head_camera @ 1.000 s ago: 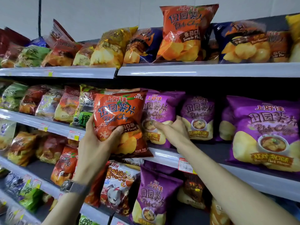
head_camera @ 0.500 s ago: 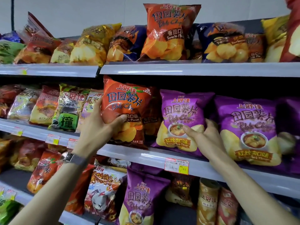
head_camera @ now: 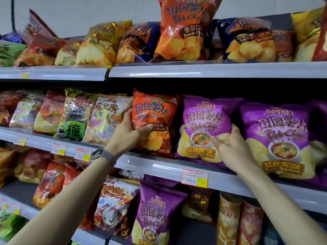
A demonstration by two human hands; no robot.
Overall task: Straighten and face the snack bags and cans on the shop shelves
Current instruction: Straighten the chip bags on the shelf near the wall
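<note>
An orange tomato chip bag (head_camera: 155, 117) stands upright on the middle shelf (head_camera: 159, 167). My left hand (head_camera: 129, 133) grips its left edge, thumb across the front. To its right stands a purple braised-pork chip bag (head_camera: 203, 124); my right hand (head_camera: 230, 147) holds its lower right edge, thumb on the front and fingers behind. A second, larger purple bag (head_camera: 283, 138) stands right of that hand, touching it.
Prawn cracker and other snack bags (head_camera: 76, 114) fill the middle shelf to the left. The top shelf (head_camera: 194, 69) carries leaning chip bags and a tall orange bag (head_camera: 185, 29). Below are more bags and chip cans (head_camera: 228, 220). Price tags (head_camera: 194, 178) line the shelf edges.
My left hand has carried the orange bag back onto the middle shelf and stood it upright. My right hand shifted from one purple bag's front to another's right edge. The view moved right and closer.
</note>
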